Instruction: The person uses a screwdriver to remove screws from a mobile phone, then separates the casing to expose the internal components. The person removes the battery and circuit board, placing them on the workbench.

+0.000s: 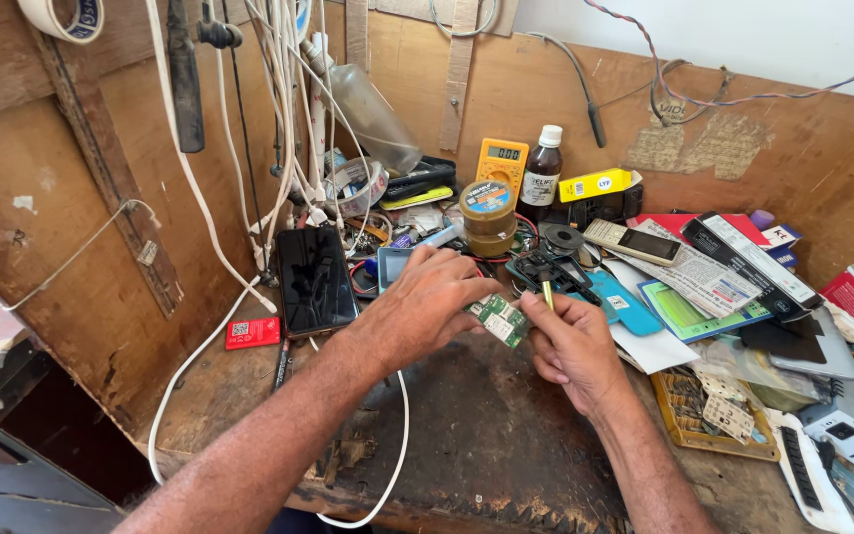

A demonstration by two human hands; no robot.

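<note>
My left hand [425, 302] reaches over the middle of the dark worn bench [467, 425] and pinches a small green circuit board [499, 318] by its left side. My right hand [573, 346] is closed around a thin tool with a yellow tip [548, 294], whose end sticks up just above the board's right edge. The two hands nearly touch over the board. A black phone frame [551, 269] lies right behind them.
A black smartphone [314, 279] leans at the left wall beside a red battery [252, 332]. A yellow multimeter [502, 162], dark bottle [542, 168], stacked round tins [487, 218], boxes and papers crowd the back and right. White cables [279, 129] hang at the left; a parts tray [709, 410] sits at the right.
</note>
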